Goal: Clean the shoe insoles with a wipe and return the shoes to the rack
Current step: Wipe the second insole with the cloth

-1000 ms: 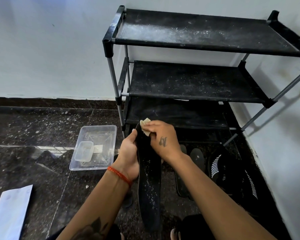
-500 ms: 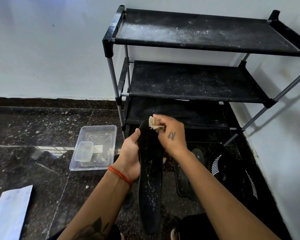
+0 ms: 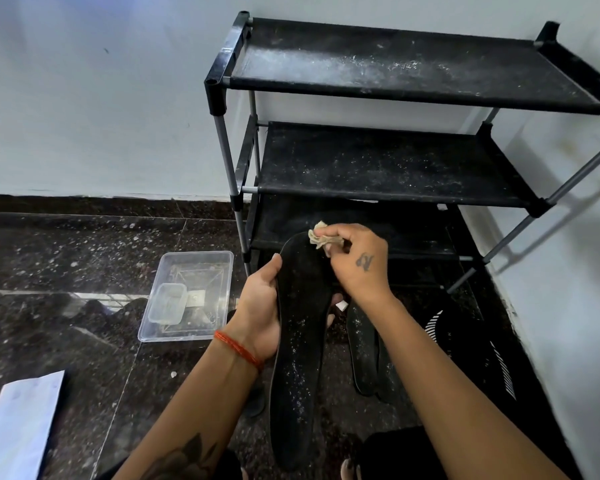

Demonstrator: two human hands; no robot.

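Held upright by the left hand (image 3: 261, 308), fingers curled round the long black insole (image 3: 300, 341) near the floor before the dusty rack (image 3: 395, 168). Pinched in the right hand (image 3: 357, 268), a crumpled wipe (image 3: 323, 237) pressed on the toe. Best done with firm strokes toward the speckled heel, grip kept steady.

Only 1 view: a wide-angle camera on the person's head, looking forward and steeply down, close above both hands. Beyond the fingers (image 3: 329, 233) stands the rack (image 3: 388, 161) against the wall; below them lies the floor (image 3: 66, 258).
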